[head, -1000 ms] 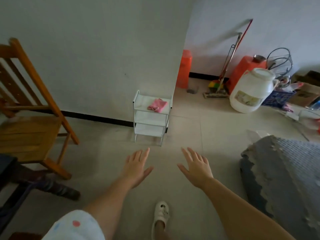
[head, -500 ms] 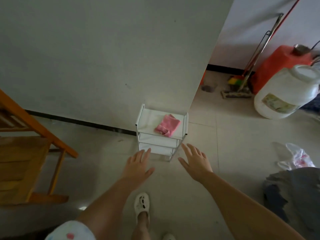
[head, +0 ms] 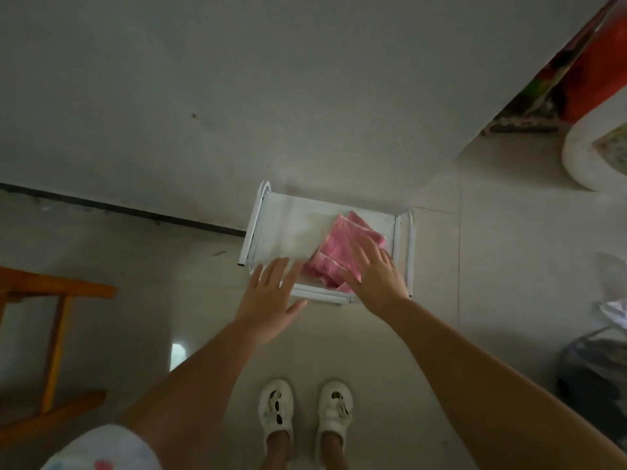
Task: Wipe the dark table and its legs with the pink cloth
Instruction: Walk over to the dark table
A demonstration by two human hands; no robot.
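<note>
I am standing in front of the white rack (head: 258,228), which is sitting against the grey wall (head: 237,96). A wooden chair (head: 57,320) is standing well to the left of the rack. My white shoes (head: 275,410) are pointing at it. The folded pink cloth (head: 342,252) is lying on the right part of the rack's top shelf. My right hand (head: 376,279) is reaching over the cloth's near right edge, fingers straight and spread; whether it is touching, I cannot tell. My left hand (head: 271,300) is hovering at the rack's front edge, fingers straight, holding nothing.
</note>
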